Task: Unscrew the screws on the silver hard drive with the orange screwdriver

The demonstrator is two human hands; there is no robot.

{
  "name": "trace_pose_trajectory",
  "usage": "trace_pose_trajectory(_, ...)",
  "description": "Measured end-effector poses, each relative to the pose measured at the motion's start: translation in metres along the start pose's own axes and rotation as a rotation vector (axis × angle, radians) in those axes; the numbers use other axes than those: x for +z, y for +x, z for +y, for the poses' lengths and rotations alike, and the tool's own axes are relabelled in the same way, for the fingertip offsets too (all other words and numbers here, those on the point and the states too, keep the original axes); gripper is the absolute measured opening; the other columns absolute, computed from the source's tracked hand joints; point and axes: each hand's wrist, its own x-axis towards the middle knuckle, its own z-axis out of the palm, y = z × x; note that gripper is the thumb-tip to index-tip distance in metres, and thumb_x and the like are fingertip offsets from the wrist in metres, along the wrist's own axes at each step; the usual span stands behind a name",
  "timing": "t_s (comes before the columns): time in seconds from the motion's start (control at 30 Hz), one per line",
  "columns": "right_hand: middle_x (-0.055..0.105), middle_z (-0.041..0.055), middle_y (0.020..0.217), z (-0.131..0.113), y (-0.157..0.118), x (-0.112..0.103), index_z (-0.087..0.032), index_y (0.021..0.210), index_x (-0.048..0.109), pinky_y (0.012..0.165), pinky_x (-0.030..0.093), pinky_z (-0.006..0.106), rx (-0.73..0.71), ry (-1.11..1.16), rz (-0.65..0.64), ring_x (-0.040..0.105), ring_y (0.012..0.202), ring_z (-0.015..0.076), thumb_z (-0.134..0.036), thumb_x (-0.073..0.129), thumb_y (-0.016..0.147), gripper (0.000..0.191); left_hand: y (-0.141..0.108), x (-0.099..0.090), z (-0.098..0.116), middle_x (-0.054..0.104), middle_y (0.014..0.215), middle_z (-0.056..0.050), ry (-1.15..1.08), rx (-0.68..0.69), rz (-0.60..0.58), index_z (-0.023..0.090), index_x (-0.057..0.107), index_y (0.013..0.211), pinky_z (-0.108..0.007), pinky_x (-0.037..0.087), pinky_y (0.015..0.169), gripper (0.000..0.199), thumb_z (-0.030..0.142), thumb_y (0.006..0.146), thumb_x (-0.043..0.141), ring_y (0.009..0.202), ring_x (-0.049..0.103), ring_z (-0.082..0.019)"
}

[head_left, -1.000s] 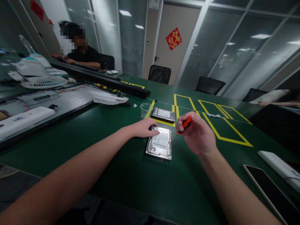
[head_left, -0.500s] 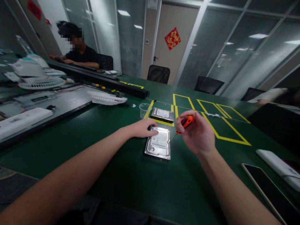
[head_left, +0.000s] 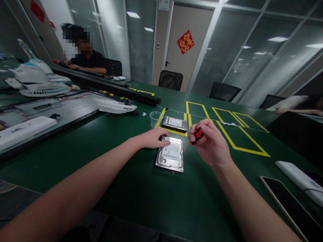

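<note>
A silver hard drive point(head_left: 170, 156) lies label up on the green table point(head_left: 121, 195). My left hand point(head_left: 153, 137) holds its upper left corner, with the thumb on the top face and the fingers over the far edge. In my right hand point(head_left: 208, 143) is a screwdriver point(head_left: 198, 134) with a red and black handle; its thin shaft slants down to the drive's right edge, where the tip meets the side. Just behind, a second hard drive point(head_left: 175, 123) rests within yellow tape, beside a clear plastic cup point(head_left: 155, 119).
White fan parts point(head_left: 114, 106), a long black bar point(head_left: 141, 95) and a metal panel point(head_left: 75, 107) occupy the left. A phone point(head_left: 282, 201) and a white power strip point(head_left: 300, 178) lie at right. A person point(head_left: 88, 62) sits across the table; another person's arm shows far right.
The screwdriver handle has turned and shifted slightly in my right hand, whose fingers have changed position around it. My left hand and the drive look unmoved.
</note>
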Motion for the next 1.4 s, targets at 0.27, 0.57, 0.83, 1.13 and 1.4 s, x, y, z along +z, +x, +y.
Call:
trace_pose_trajectory(0.27, 0.064, 0.0042, 0.08, -0.0006, 0.0009, -0.0026, -0.022, 0.092, 0.071, 0.061, 0.037, 0.032, -0.014, 0.044, -0.012, 0.048, 0.06, 0.0139, -0.04, 0.048, 0.1, 0.03, -0.0004, -0.0016, 0.002, 0.07, 0.12, -0.01, 0.004, -0.003, -0.009, 0.019, 0.067, 0.12, -0.036, 0.048, 0.093, 0.042, 0.052, 0.094, 0.06, 0.108, 0.064, -0.026)
trace_pose_trajectory(0.57, 0.063, 0.003, 0.08, 0.0002, 0.0002, -0.0015, -0.022, 0.086, 0.066, 0.063, 0.04, 0.031, 0.029, 0.009, -0.012, 0.055, 0.067, 0.0151, -0.033, 0.056, 0.096, 0.018, 0.0001, -0.0006, 0.0015, 0.071, 0.119, -0.01, 0.006, 0.002, -0.001, 0.019, 0.067, 0.118, -0.036, 0.048, 0.093, 0.041, 0.051, 0.093, 0.06, 0.107, 0.064, -0.026)
trace_pose_trajectory(0.83, 0.065, 0.0015, 0.082, 0.0009, 0.0, 0.0002, -0.024, 0.089, 0.061, 0.06, 0.038, 0.03, 0.022, 0.034, -0.011, 0.05, 0.061, 0.0126, -0.032, 0.058, 0.096, 0.011, -0.0003, -0.0021, 0.0034, 0.07, 0.12, -0.01, 0.005, -0.003, -0.01, 0.019, 0.067, 0.118, -0.037, 0.048, 0.094, 0.041, 0.051, 0.094, 0.06, 0.107, 0.064, -0.026)
trace_pose_trajectory(1.13, 0.062, 0.0039, 0.078, -0.0007, 0.0017, -0.0024, -0.022, 0.084, 0.069, 0.062, 0.042, 0.032, 0.028, 0.006, 0.016, 0.052, 0.064, 0.0146, -0.036, 0.052, 0.097, 0.026, -0.0003, -0.0017, 0.0027, 0.07, 0.12, -0.01, -0.006, -0.014, -0.011, 0.019, 0.067, 0.119, -0.038, 0.048, 0.093, 0.043, 0.052, 0.093, 0.06, 0.108, 0.064, -0.026)
trace_pose_trajectory(1.4, 0.065, 0.0008, 0.082, -0.0008, -0.0002, 0.0005, -0.023, 0.085, 0.058, 0.061, 0.04, 0.029, 0.022, 0.047, 0.002, 0.054, 0.063, 0.0127, -0.026, 0.061, 0.093, 0.009, 0.0002, 0.0001, 0.0001, 0.07, 0.12, -0.01, -0.001, 0.005, 0.0, 0.02, 0.067, 0.119, -0.037, 0.047, 0.094, 0.042, 0.052, 0.094, 0.059, 0.108, 0.064, -0.026)
